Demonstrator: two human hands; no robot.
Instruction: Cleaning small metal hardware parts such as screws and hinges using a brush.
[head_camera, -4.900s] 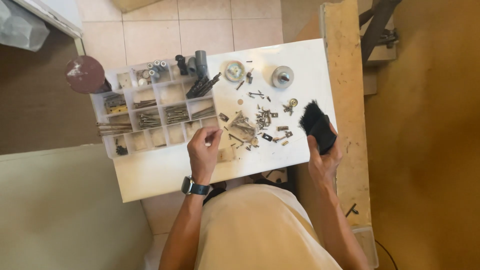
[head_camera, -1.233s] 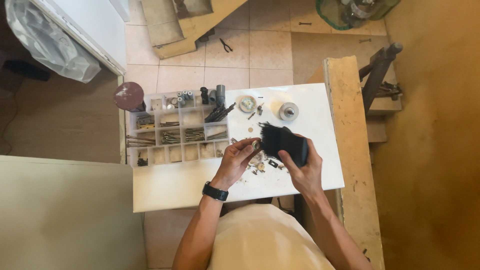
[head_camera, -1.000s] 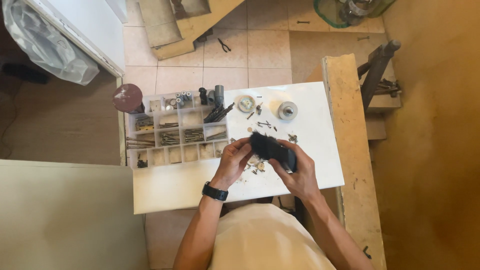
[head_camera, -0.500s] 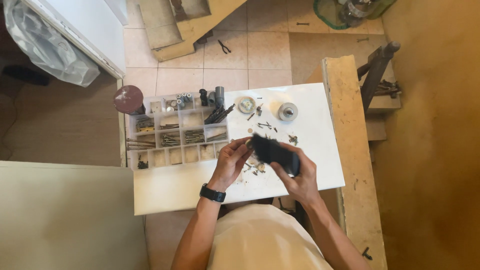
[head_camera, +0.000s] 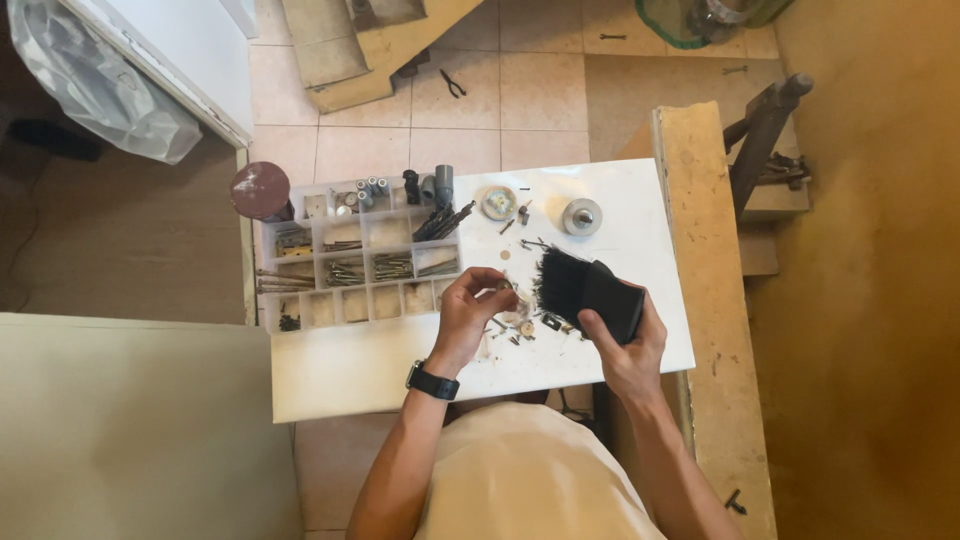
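Head view, read from left to right. A clear compartmented organiser (head_camera: 350, 260) of screws and bits is seen at the left of the white tabletop (head_camera: 370, 370). Beside its near right corner, the left hand (head_camera: 470, 312) is held curled, and a small round metal part (head_camera: 504, 287) is pinched at its fingertips, just above a scatter of loose hardware (head_camera: 520, 325). Directly to the right of that part, a wide black brush (head_camera: 585, 288) is gripped by its handle in the closed right hand (head_camera: 630, 345). The brush's long axis is laid roughly left to right, bristles pointed left at the pinched part, the bristle tips being near it but apparently not touching. The part is thus placed between both hands, nearer the left.
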